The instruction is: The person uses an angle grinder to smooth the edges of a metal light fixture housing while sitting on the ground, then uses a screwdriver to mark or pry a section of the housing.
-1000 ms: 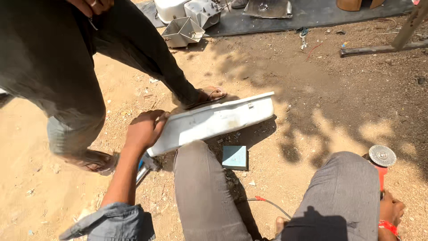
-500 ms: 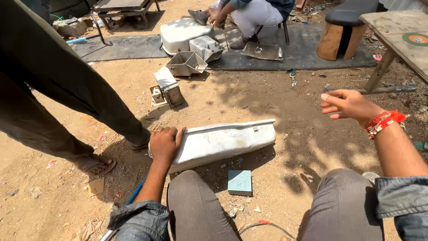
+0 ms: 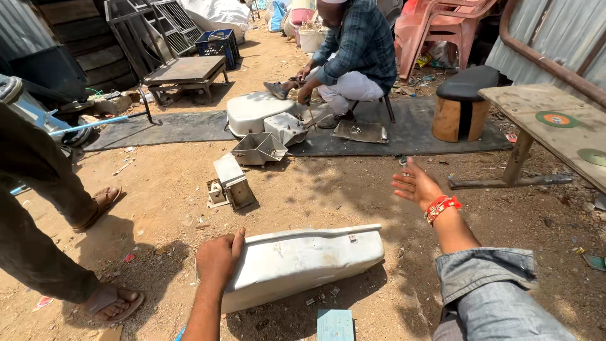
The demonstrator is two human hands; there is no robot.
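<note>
Fingers of the left hand [image 3: 218,259] clamp the white panel's [image 3: 303,260] left end — right hand [image 3: 416,185] spread, well apart.

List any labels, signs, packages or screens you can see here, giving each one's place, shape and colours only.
Round sticker: on the wooden table at right, green ring, orange centre.
Disc: nearer table edge, round, pale green; label or not, unclear.
Blue crate: far back, boxy.
No screens.
</note>
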